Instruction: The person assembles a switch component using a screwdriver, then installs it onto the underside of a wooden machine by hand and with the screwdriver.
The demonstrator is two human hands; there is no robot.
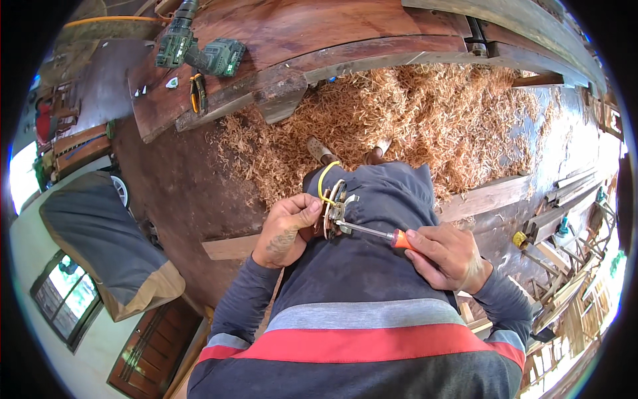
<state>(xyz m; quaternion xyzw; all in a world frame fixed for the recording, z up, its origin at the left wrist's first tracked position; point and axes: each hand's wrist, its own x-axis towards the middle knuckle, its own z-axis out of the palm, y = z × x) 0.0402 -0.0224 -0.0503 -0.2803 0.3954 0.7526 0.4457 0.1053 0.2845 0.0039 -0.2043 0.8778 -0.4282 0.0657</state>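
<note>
Just over a dark-clothed lap (392,193), a person works a screwdriver (401,239) against a round metal fitting (334,209) trailing a loop of yellow cord (325,174). The left hand (286,229) is closed in a pinch on the fitting's left rim, thumb on top; the right hand (448,256) is curled around the driver's orange handle, its shank pointing across to the fitting. At this scale it is hard to tell whether the tip sits in a slot or merely rests on the metal.

Good work here would likely mean seating the tip squarely before adding force, lining the shank up with whatever it bears on, and bracing the fitting against the lap so that it cannot roll. Left fingertips are best placed clear of the driver's path in case it slips, and the cord out of the way. Beyond, a drill (219,56) and pliers (197,93) lie toward the table's (345,20) near left corner.
</note>
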